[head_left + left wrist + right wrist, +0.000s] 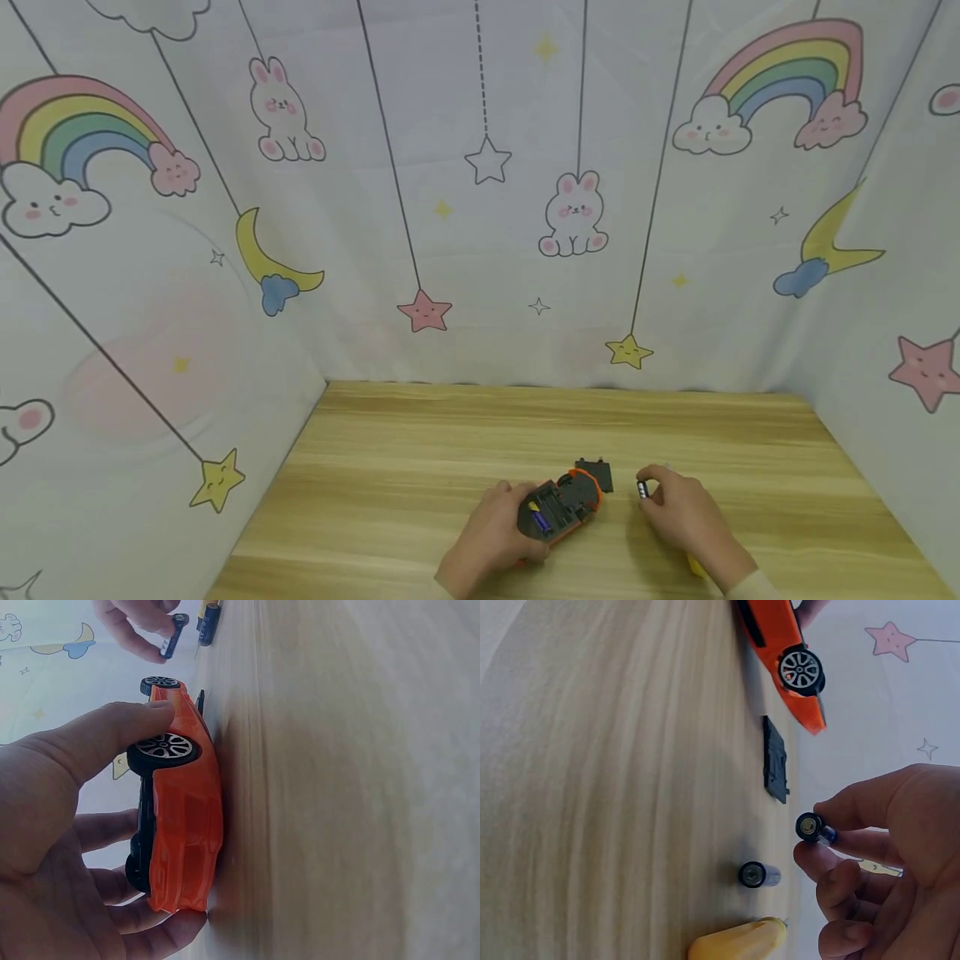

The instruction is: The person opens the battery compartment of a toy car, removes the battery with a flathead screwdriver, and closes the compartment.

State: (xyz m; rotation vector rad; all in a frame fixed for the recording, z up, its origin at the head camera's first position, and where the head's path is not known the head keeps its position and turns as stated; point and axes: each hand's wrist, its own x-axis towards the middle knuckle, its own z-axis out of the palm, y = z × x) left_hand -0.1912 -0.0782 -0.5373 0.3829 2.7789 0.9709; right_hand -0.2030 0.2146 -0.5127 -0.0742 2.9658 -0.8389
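Note:
An orange toy car (587, 510) lies upside down on the table, its black underside up and its battery compartment uncovered. One blue-and-yellow battery (540, 522) sits in that compartment. My left hand (491, 527) grips the car by its near end, with the thumb beside a wheel (166, 748) in the left wrist view. To the right of the car, my right hand (684, 508) pinches a small dark battery (642, 490) between thumb and fingertips, held above the table. The black battery cover (775, 759) lies on the table just beyond the car.
Another battery (759, 874) rests on the wooden table (360, 492) below my right hand. Near it lies a tool with a yellow handle (739, 942), mostly hidden by the right arm in the head view. A printed cloth (495, 225) hangs around the table's back and sides.

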